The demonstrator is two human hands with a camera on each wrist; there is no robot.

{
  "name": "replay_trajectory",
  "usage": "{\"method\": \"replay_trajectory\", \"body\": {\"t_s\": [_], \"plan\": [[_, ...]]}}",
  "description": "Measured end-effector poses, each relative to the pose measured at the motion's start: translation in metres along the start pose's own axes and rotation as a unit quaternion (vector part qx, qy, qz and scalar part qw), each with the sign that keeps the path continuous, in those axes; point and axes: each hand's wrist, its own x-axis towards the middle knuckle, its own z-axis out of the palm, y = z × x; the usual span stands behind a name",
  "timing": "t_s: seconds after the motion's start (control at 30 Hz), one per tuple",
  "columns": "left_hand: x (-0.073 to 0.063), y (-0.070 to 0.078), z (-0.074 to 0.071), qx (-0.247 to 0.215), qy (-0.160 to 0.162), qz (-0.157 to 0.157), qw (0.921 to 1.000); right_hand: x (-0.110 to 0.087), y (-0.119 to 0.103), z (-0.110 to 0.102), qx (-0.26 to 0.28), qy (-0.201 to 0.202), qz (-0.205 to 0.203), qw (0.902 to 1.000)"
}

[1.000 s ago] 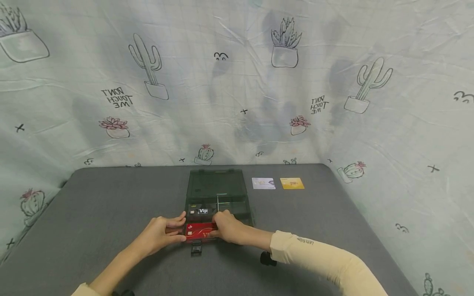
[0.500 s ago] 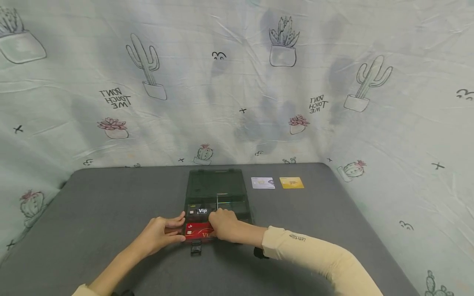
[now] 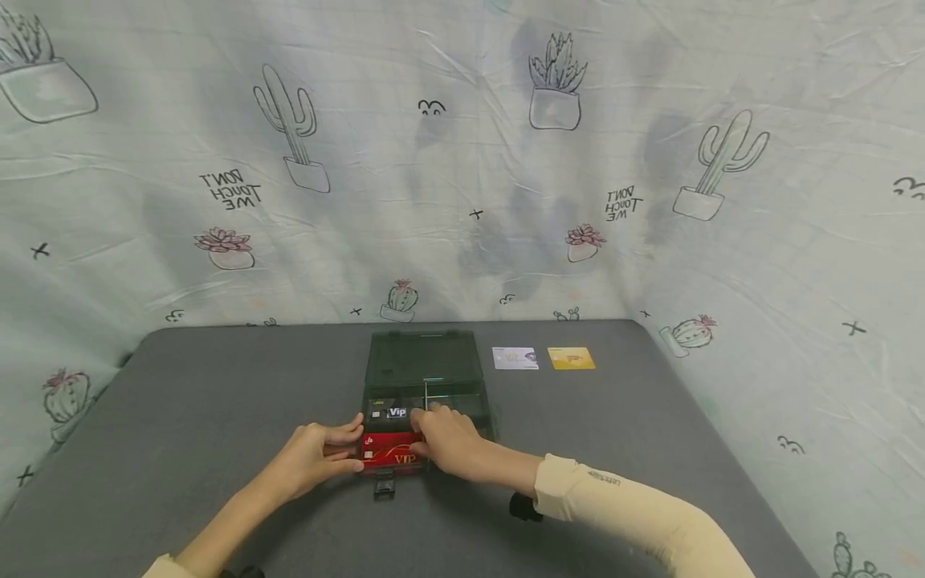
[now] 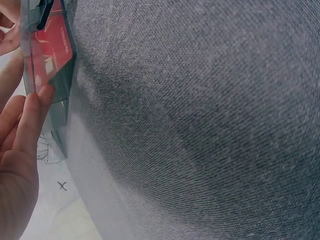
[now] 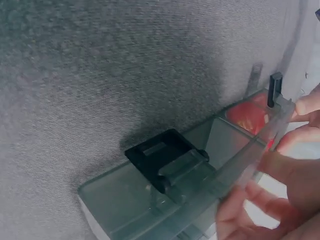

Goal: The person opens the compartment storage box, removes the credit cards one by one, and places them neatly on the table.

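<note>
A dark green see-through box [image 3: 423, 357] lies with its lid folded back, showing its compartments. In its front left compartment is a red VIP card [image 3: 390, 449]; a black Vip card [image 3: 386, 409] lies in the one behind. My left hand [image 3: 318, 453] has thumb and fingers, nearly straight, against the box's left side; the left wrist view shows the fingertips right at the wall. Reaching over from the right, my right hand [image 3: 451, 441] has thumb and index finger curled at the red card's right end. The right wrist view has this hand [image 5: 280, 200] above the rim.
A white card [image 3: 515, 358] and a yellow card [image 3: 571, 358] lie behind and right of the box on the grey table [image 3: 238, 385]. Black latches [image 5: 162, 155] hang at the box's front. A cactus-print curtain [image 3: 462, 160] closes off the back.
My right hand has shifted slightly left and then back right, uncovering more of the red card's VIP lettering. The left hand has stayed at the box's side.
</note>
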Motion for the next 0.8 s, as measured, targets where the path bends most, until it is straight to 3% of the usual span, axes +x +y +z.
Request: {"method": "replay_trajectory", "body": {"t_s": [0.2, 0.33, 0.5, 0.67, 0.8], "plan": [[0.000, -0.001, 0.000, 0.014, 0.004, 0.006, 0.9999, 0.004, 0.005, 0.004, 0.086, 0.000, -0.059, 0.9945], [0.000, 0.000, 0.001, 0.009, 0.001, 0.002, 1.0000, 0.007, 0.013, 0.010, 0.186, -0.012, -0.074, 0.9797], [0.000, 0.001, 0.001, 0.006, 0.000, -0.005, 1.0000, 0.006, 0.020, 0.013, 0.305, 0.008, -0.033, 0.9517], [0.000, 0.002, 0.001, 0.004, 0.000, -0.011, 0.9999, 0.004, 0.023, 0.013, 0.357, 0.007, 0.025, 0.9339], [0.000, 0.002, 0.000, 0.000, -0.004, -0.012, 0.9999, 0.000, 0.026, 0.011, 0.417, -0.012, 0.057, 0.9071]]}}
